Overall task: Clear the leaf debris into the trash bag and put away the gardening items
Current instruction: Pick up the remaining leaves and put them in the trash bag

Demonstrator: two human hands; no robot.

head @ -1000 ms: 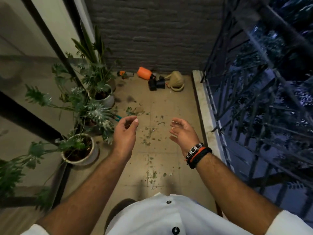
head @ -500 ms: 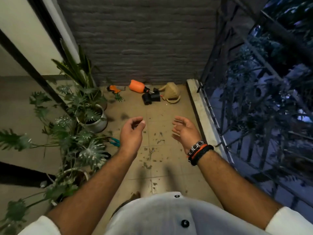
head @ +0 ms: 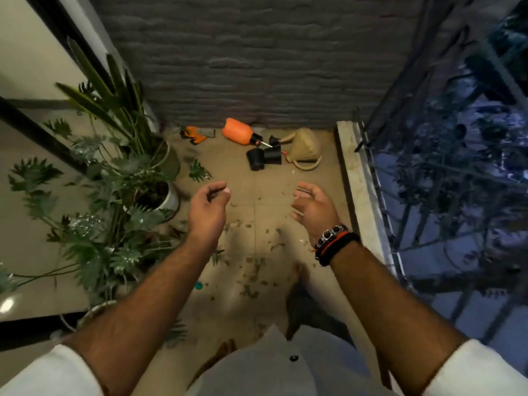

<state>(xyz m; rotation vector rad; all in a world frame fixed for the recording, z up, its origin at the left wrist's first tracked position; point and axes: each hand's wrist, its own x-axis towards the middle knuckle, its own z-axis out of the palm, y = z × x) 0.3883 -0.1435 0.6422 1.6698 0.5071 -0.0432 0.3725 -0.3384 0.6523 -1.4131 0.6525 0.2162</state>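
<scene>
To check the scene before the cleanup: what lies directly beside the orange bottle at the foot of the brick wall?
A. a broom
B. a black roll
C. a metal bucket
B: the black roll lies on the floor just right of the orange bottle.

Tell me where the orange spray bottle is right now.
The orange spray bottle lies on its side at the foot of the brick wall, between the orange gloves and the tan watering can.

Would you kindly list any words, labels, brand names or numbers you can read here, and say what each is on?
None can be read.
Orange bottle: no label shows.
Tan watering can: plain.
Black roll: no print shows.
Bracelets: no lettering shows.
</scene>
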